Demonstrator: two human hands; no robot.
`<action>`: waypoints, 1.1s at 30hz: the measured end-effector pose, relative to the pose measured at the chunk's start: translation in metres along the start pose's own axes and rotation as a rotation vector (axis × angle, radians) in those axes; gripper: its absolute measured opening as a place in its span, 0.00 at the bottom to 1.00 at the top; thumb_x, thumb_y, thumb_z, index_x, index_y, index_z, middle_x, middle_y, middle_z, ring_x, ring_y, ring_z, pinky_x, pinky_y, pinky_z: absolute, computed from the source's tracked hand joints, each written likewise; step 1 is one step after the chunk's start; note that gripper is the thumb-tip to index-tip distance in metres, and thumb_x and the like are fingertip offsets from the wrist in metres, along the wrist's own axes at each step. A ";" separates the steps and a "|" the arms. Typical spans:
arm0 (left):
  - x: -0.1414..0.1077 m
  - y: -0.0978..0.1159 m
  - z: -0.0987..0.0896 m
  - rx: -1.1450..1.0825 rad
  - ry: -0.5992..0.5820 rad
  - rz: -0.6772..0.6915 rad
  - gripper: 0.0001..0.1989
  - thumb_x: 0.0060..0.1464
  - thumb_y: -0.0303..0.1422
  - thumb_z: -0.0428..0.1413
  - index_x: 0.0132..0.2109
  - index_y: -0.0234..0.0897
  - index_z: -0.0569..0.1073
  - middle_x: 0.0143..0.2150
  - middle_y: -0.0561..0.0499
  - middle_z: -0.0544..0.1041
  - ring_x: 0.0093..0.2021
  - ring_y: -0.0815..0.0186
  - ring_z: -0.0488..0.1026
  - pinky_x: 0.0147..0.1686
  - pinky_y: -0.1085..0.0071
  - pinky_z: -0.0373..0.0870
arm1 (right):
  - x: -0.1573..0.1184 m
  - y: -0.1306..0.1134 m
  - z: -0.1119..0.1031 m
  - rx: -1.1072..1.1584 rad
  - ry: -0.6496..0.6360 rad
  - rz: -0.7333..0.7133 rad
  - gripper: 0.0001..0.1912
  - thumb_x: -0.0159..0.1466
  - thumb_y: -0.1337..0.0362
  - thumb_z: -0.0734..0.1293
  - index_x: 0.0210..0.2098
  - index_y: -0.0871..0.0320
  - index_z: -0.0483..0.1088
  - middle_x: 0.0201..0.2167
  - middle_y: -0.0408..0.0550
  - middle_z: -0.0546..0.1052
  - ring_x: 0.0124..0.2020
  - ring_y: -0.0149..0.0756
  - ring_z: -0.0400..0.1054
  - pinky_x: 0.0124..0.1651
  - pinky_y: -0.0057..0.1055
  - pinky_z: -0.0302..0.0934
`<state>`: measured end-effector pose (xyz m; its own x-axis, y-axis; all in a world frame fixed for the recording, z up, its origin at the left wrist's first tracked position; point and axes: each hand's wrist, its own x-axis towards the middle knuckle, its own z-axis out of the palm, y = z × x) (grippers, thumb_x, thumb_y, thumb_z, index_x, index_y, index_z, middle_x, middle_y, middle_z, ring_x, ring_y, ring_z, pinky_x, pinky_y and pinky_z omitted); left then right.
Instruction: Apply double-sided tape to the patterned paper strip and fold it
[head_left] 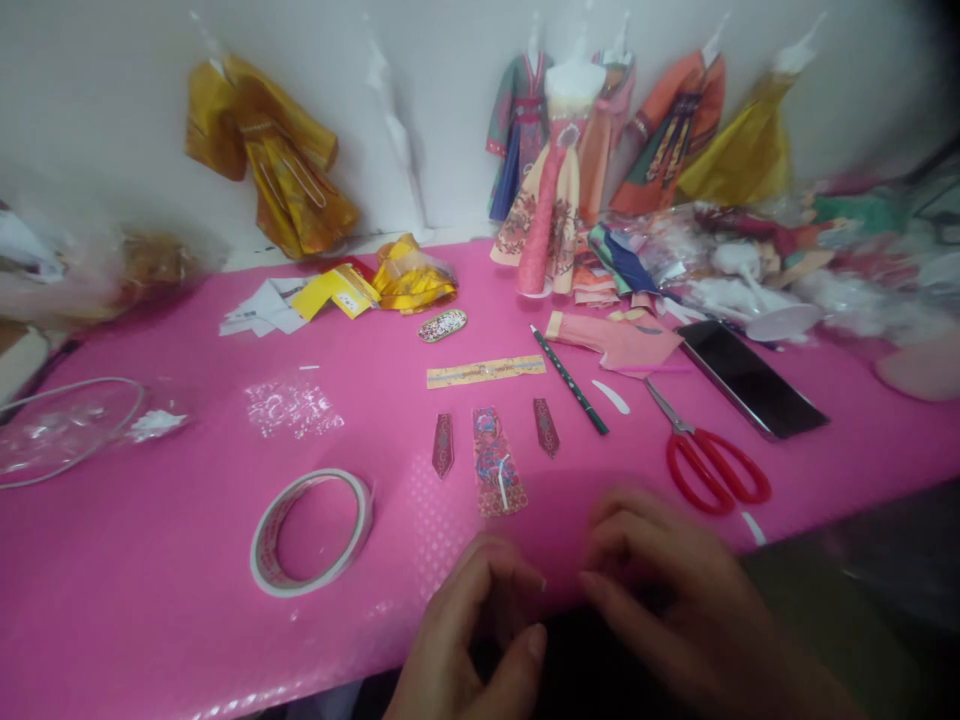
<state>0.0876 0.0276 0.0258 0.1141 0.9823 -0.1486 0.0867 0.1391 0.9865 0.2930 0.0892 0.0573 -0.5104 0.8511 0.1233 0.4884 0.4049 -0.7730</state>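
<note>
My left hand (pixel 480 630) is at the table's front edge, thumb and forefinger curved with a gap between them and nothing visible in it. To its right, my right hand (pixel 675 590) is blurred, its fingers bent and the thumb apart, with no held thing showing. Just beyond my left hand lies a patterned fabric strip (pixel 489 450) with a thin white sliver (pixel 502 482) on it. Two dark red pointed pieces (pixel 443 446) flank that strip. A yellowish patterned band (pixel 485 371) lies behind them. Red-handled scissors (pixel 709 460) lie beyond my right hand.
A tape roll (pixel 262 550) stands left on the pink tabletop (pixel 165 590). A dark green pencil (pixel 570 380), a phone (pixel 754 380) and an oval patterned case (pixel 442 325) lie farther back. Doll dresses (pixel 277 160) line the wall; plastic-wrapped items (pixel 750 270) pile up at right.
</note>
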 end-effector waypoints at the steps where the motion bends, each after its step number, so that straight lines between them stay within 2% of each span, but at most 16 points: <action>1: 0.001 0.001 0.001 0.007 -0.016 0.010 0.05 0.57 0.28 0.56 0.41 0.43 0.72 0.36 0.53 0.73 0.37 0.65 0.73 0.34 0.72 0.73 | 0.000 -0.004 0.005 0.021 -0.024 -0.013 0.07 0.65 0.73 0.64 0.32 0.55 0.67 0.31 0.45 0.72 0.34 0.35 0.68 0.34 0.31 0.63; 4: 0.004 0.002 0.003 0.052 -0.034 0.043 0.05 0.58 0.27 0.53 0.38 0.42 0.70 0.36 0.52 0.73 0.37 0.63 0.74 0.35 0.69 0.73 | 0.003 -0.008 0.011 0.035 -0.063 -0.034 0.06 0.64 0.73 0.64 0.32 0.57 0.70 0.32 0.46 0.72 0.36 0.37 0.68 0.36 0.32 0.63; 12: 0.004 0.006 0.004 0.183 -0.021 0.072 0.09 0.53 0.23 0.53 0.39 0.43 0.70 0.37 0.53 0.73 0.35 0.64 0.73 0.34 0.69 0.74 | 0.006 -0.010 0.008 0.006 -0.119 -0.066 0.07 0.62 0.74 0.64 0.33 0.59 0.73 0.33 0.49 0.74 0.36 0.40 0.69 0.36 0.34 0.64; 20: 0.001 0.002 0.008 0.173 -0.015 0.046 0.10 0.52 0.23 0.53 0.39 0.44 0.69 0.37 0.53 0.73 0.36 0.63 0.74 0.36 0.68 0.75 | 0.008 -0.008 0.011 -0.070 -0.096 -0.126 0.08 0.62 0.74 0.62 0.30 0.59 0.71 0.31 0.48 0.75 0.33 0.37 0.68 0.34 0.32 0.62; 24: 0.002 0.003 0.008 0.178 -0.008 0.070 0.12 0.51 0.22 0.53 0.40 0.44 0.70 0.37 0.54 0.75 0.35 0.64 0.75 0.35 0.70 0.77 | 0.007 -0.006 0.013 -0.073 -0.038 -0.148 0.08 0.61 0.75 0.62 0.28 0.58 0.68 0.29 0.46 0.74 0.32 0.35 0.67 0.32 0.29 0.61; 26: 0.004 0.005 0.006 0.178 -0.009 0.115 0.14 0.51 0.22 0.53 0.42 0.44 0.71 0.39 0.54 0.76 0.37 0.65 0.77 0.37 0.70 0.79 | 0.006 -0.005 0.015 -0.030 -0.008 -0.113 0.08 0.61 0.74 0.62 0.28 0.57 0.66 0.27 0.44 0.72 0.30 0.34 0.67 0.31 0.28 0.60; 29: 0.005 0.005 0.003 0.261 0.023 0.191 0.20 0.55 0.23 0.53 0.52 0.47 0.70 0.46 0.52 0.77 0.44 0.63 0.79 0.41 0.69 0.81 | 0.006 -0.002 0.017 0.116 0.005 0.020 0.08 0.62 0.72 0.63 0.28 0.56 0.65 0.26 0.42 0.70 0.27 0.31 0.65 0.29 0.26 0.59; 31: 0.005 0.001 -0.001 0.435 0.099 0.255 0.22 0.57 0.23 0.53 0.57 0.47 0.67 0.50 0.48 0.77 0.48 0.61 0.79 0.45 0.65 0.81 | 0.007 0.000 0.017 0.278 0.004 0.189 0.08 0.64 0.67 0.64 0.27 0.55 0.65 0.25 0.41 0.69 0.26 0.31 0.63 0.28 0.26 0.59; 33: 0.007 -0.003 -0.006 0.631 0.138 0.335 0.20 0.59 0.23 0.52 0.56 0.45 0.69 0.52 0.45 0.76 0.52 0.58 0.77 0.48 0.60 0.80 | 0.007 0.003 0.017 0.484 -0.006 0.411 0.10 0.66 0.59 0.67 0.30 0.55 0.68 0.24 0.39 0.67 0.24 0.30 0.61 0.26 0.25 0.57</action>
<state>0.0826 0.0351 0.0225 0.1122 0.9721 0.2061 0.6278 -0.2301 0.7436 0.2786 0.0904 0.0453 -0.3538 0.9024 -0.2458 0.2708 -0.1527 -0.9504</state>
